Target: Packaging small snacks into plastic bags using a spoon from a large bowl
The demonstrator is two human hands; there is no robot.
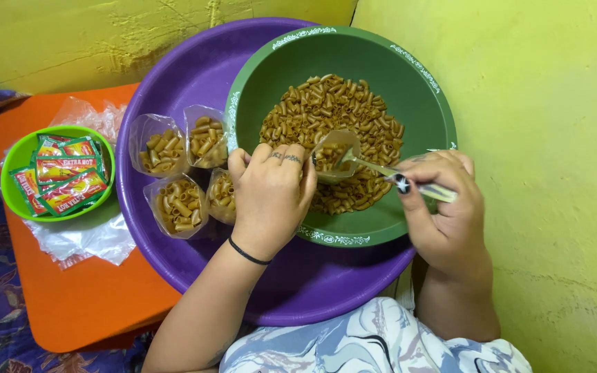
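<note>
left hand (271, 197), at frame centre, is clenched on a small clear bag (335, 155), holding its mouth open over the green bowl (419, 110) of brown macaroni (333, 103). right hand (447, 207), lower right of it, grips a spoon (388, 171); the handle runs up-left, so the spoon's bowl sits inside the bag, just right of the left fingers. four filled bags (177, 173) stand left in the purple basin (195, 69).

Pasta bowl inside a basin, filled bags to the left

The small bag (335, 155) sits between both hands' fingers (281, 157) over the pasta bowl (416, 103); four filled bags (181, 169) lie left of them in the basin (174, 76), the sachet bowl (15, 162) farther left.
</note>
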